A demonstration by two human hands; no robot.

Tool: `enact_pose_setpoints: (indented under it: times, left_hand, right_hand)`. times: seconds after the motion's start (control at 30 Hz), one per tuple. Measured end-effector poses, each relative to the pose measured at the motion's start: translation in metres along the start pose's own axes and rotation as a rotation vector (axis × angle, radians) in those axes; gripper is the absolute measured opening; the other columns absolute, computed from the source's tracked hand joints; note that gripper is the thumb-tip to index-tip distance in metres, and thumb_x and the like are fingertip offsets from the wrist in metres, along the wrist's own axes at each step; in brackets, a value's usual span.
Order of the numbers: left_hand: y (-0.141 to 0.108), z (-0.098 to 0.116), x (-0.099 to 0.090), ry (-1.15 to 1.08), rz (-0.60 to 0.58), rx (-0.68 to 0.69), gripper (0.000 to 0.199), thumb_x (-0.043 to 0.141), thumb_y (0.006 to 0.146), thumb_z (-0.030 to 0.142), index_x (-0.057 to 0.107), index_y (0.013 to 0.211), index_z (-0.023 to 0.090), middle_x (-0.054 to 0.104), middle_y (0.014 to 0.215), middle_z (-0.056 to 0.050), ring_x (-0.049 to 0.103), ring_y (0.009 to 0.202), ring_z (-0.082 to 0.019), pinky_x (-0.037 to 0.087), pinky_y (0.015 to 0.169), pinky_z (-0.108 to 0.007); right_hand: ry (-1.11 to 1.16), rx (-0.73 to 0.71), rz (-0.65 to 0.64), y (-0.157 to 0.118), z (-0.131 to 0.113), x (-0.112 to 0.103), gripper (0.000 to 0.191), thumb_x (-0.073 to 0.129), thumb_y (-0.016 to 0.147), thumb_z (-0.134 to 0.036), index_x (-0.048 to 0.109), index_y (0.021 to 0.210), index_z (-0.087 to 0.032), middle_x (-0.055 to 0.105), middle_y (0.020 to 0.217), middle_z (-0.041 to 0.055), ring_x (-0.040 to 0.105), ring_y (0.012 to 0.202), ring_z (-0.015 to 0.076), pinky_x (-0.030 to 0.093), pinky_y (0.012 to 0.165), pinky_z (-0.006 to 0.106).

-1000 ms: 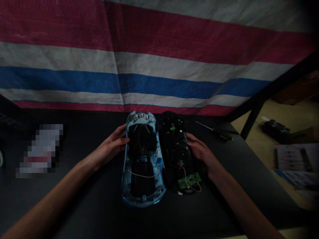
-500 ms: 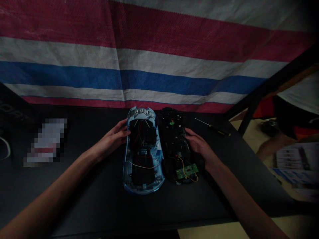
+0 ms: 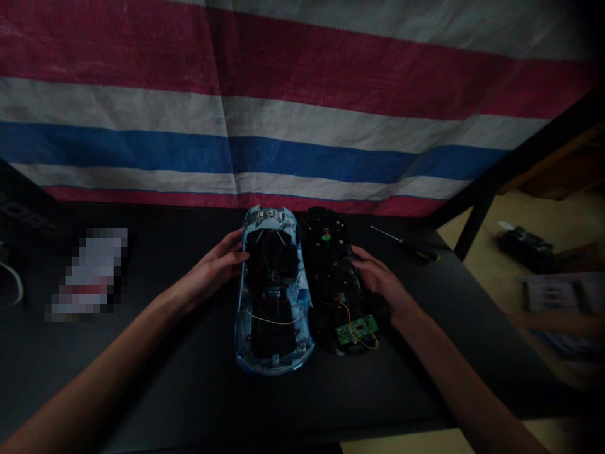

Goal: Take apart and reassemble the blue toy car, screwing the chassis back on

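A light blue toy car shell (image 3: 305, 302) lies upside down on the black table, its inside with thin wires facing up. Against its right side is a black chassis (image 3: 331, 268), with a green circuit board (image 3: 358, 328) and a yellow wire at its near end. My left hand (image 3: 222, 261) grips the left edge of the shell, fingertips at its rim. My right hand (image 3: 380, 277) holds the right side of the chassis, its fingers partly hidden. The two car parts sit side by side between my hands.
A screwdriver (image 3: 420, 254) lies right of the chassis on the table (image 3: 189, 391). A pixelated object (image 3: 92, 271) and a white cable (image 3: 16, 284) are at the left. Striped sheeting (image 3: 302, 151) hangs behind. Beyond the table's right edge are another dark chassis (image 3: 525, 247) and papers.
My hands and both car parts keep nearly the same positions. At the right, the person in the background has moved mostly out of sight, uncovering the other chassis.
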State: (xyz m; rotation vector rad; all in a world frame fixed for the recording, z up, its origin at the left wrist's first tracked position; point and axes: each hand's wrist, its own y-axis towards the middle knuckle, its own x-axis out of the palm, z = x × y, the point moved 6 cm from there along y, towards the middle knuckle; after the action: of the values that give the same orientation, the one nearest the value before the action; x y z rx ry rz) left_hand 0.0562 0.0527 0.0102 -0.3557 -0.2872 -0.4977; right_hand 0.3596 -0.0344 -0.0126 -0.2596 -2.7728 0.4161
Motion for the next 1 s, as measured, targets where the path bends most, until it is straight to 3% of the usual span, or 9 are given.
enact_pose_setpoints:
  times: [0.17, 0.4, 0.63, 0.9, 1.0]
  left_hand:
    - [0.0007, -0.0012, -0.0005, -0.012, -0.016, 0.012, 0.060, 0.080, 0.083, 0.030, 0.058, 0.139, 0.032, 0.066, 0.142, -0.004, 0.059, 0.131, -0.031, 0.050, 0.104, -0.040]
    - [-0.0001, -0.0019, -0.0004, -0.009, -0.026, 0.018, 0.062, 0.080, 0.083, 0.033, 0.057, 0.141, 0.033, 0.068, 0.138, -0.006, 0.063, 0.125, -0.032, 0.047, 0.108, -0.047]
    - [0.0014, -0.0013, -0.0011, -0.001, -0.041, 0.041, 0.057, 0.078, 0.085, 0.030, 0.059, 0.138, 0.032, 0.067, 0.140, -0.005, 0.061, 0.128, -0.032, 0.049, 0.106, -0.045]
    - [0.0001, -0.0020, 0.0004, -0.005, -0.023, 0.015, 0.059, 0.078, 0.085, 0.029, 0.058, 0.140, 0.032, 0.072, 0.128, -0.005, 0.066, 0.116, -0.029, 0.049, 0.104, -0.043]
    - [0.0006, -0.0028, -0.0016, -0.012, -0.016, 0.013, 0.058, 0.078, 0.085, 0.029, 0.058, 0.140, 0.032, 0.069, 0.134, -0.005, 0.064, 0.119, -0.029, 0.049, 0.103, -0.042]
  right_hand:
    - [-0.009, 0.001, -0.016, 0.0017, 0.0036, -0.0025, 0.044, 0.074, 0.081, -0.035, 0.069, 0.124, -0.032, 0.075, 0.129, -0.0005, 0.067, 0.121, 0.0309, 0.052, 0.102, 0.047]
    - [0.008, 0.022, -0.026, 0.0019, 0.0059, -0.0040, 0.043, 0.072, 0.083, -0.033, 0.068, 0.126, -0.034, 0.073, 0.132, -0.0014, 0.068, 0.121, 0.0301, 0.054, 0.098, 0.046]
    - [-0.011, 0.032, -0.049, -0.0014, 0.0019, 0.0010, 0.042, 0.071, 0.083, -0.035, 0.068, 0.124, -0.034, 0.075, 0.129, -0.0001, 0.067, 0.123, 0.0312, 0.052, 0.102, 0.049]
    - [0.003, 0.056, -0.016, -0.0029, 0.0020, -0.0022, 0.043, 0.070, 0.081, -0.032, 0.069, 0.124, -0.033, 0.074, 0.129, 0.0000, 0.066, 0.124, 0.0311, 0.052, 0.103, 0.049]
    - [0.007, 0.071, -0.030, -0.0018, 0.0041, -0.0050, 0.044, 0.069, 0.083, -0.032, 0.067, 0.127, -0.033, 0.075, 0.129, 0.0000, 0.067, 0.121, 0.0308, 0.053, 0.101, 0.049]
